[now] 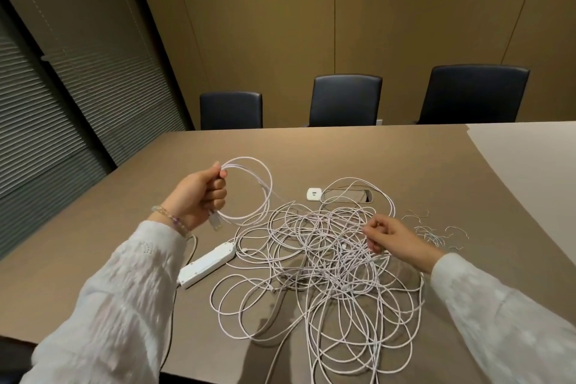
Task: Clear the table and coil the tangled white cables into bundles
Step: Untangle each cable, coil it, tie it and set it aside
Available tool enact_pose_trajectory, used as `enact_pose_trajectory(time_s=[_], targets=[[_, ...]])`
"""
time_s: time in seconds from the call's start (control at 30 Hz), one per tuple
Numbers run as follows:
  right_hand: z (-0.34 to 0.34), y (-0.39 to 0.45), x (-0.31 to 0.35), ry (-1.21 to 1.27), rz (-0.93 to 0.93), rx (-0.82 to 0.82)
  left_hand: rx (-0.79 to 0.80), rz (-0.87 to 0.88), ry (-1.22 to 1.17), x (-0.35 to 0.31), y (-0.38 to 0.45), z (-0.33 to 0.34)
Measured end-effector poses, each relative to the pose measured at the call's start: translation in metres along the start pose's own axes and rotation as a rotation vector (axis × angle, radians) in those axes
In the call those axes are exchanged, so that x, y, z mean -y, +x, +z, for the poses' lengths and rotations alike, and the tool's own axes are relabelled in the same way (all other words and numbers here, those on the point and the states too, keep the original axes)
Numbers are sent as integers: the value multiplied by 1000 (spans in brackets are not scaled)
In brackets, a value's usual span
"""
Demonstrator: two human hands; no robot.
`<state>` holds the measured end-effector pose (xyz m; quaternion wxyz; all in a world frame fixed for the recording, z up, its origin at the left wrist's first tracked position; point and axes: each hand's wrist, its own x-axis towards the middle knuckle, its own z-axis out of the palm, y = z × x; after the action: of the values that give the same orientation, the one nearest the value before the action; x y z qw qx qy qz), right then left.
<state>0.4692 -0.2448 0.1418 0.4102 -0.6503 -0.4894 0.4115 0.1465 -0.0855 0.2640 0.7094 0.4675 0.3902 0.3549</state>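
Observation:
A big tangle of white cables (324, 262) sprawls over the middle and front of the brown table (420, 165). My left hand (199, 196) is raised above the table's left part and is shut on a small coil of white cable (265, 184); a USB plug hangs below the fist. From the coil, the cable runs down into the tangle. My right hand (396, 240) rests at the tangle's right side, fingers pinching strands of it. Some loops hang over the front edge.
A white power strip (207, 263) lies left of the tangle, its dark cord dropping off the front edge. Behind the tangle are a small white adapter (313, 194) and an oval cable port (346, 195). Thin wire ties (436, 232) lie at right. Three dark chairs (346, 100) stand beyond.

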Motion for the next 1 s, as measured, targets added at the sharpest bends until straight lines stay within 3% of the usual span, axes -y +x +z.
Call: enact_pose_trajectory(time_s=[0.27, 0.43, 0.63, 0.77, 0.9, 1.0], targets=[[41, -13, 79, -437, -390, 131, -117, 94, 248, 29, 12, 26], [53, -21, 126, -401, -567, 33, 27, 48, 354, 37, 4, 50], [45, -18, 125, -324, -449, -19, 140, -3, 96, 31, -4, 55], [26, -2, 101, -387, -307, -202, 307, -72, -193, 9, -13, 31], [12, 9, 94, -425, -197, -277, 570, -134, -70, 3, -23, 17], [8, 15, 97, -371, -168, -368, 629, -133, 17, 2, -26, 21]])
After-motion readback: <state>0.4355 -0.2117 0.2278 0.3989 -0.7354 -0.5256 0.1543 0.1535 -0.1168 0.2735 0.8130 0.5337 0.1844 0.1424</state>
